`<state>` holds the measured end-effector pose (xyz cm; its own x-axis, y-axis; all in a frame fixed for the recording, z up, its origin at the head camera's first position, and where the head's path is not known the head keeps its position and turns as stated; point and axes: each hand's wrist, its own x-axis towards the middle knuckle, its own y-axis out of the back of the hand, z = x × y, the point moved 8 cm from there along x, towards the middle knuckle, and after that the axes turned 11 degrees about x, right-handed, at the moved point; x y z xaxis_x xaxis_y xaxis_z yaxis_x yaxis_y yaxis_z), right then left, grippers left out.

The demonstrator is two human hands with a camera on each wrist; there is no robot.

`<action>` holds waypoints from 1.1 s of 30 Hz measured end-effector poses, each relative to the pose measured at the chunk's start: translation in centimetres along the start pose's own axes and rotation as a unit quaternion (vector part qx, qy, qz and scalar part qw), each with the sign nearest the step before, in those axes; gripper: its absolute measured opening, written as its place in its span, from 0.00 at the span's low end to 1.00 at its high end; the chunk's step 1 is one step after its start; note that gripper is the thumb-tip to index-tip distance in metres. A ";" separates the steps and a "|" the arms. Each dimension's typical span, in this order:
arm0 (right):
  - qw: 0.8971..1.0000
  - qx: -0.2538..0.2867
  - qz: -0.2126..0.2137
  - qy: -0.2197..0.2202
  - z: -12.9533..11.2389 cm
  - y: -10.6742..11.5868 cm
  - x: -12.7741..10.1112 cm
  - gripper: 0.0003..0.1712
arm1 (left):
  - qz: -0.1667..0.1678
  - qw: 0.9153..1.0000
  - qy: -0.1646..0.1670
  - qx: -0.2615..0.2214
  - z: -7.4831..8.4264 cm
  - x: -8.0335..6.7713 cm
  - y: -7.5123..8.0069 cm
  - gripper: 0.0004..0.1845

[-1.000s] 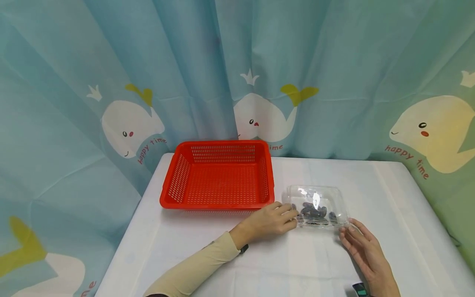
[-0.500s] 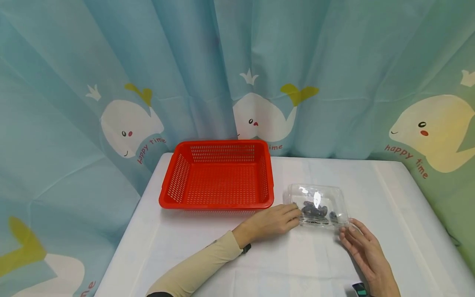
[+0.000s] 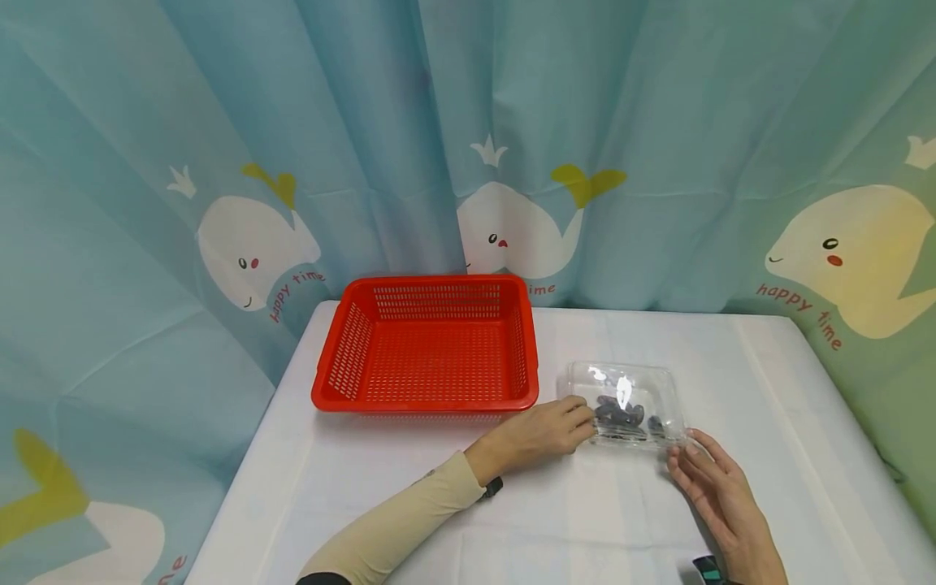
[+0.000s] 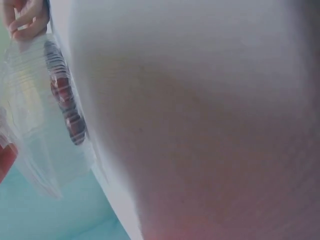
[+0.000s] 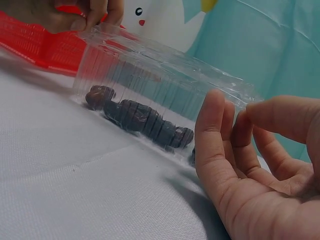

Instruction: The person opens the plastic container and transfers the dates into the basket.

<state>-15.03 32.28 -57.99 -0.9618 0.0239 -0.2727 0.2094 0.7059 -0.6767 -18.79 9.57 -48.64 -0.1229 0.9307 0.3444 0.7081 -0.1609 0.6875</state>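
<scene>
A clear plastic box (image 3: 625, 402) with dark dates inside (image 5: 135, 116) lies on the white table (image 3: 585, 520), just right of an empty red basket (image 3: 427, 345). My left hand (image 3: 548, 426), in a beige sleeve, holds the box's left edge; in the right wrist view its fingers (image 5: 95, 12) curl over the rim. My right hand (image 3: 705, 479) lies at the near right corner, its relaxed fingertips (image 5: 215, 120) touching the box beside the corner flange. The left wrist view is mostly blur, with the box (image 4: 45, 115) at the left.
A blue curtain (image 3: 658, 162) printed with whales hangs close behind the table. The table's front edge and right edge are near my arms. A dark band (image 3: 491, 487) sits on my left wrist.
My left hand has crept a little to the right along the box's left edge. The box and my right hand have stayed almost still.
</scene>
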 end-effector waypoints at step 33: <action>0.999 0.006 -0.035 0.017 -0.1 -0.2 -0.1 0.17 | 0.145 0.950 0.245 -0.127 -3.5 1.1 1.1 0.11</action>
<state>-15.03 32.26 -57.75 -0.9796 -0.0012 -0.2009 0.1430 0.6980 -0.7017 -20.60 9.24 -45.27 -0.3014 0.5802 0.7567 0.5794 -0.5189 0.6286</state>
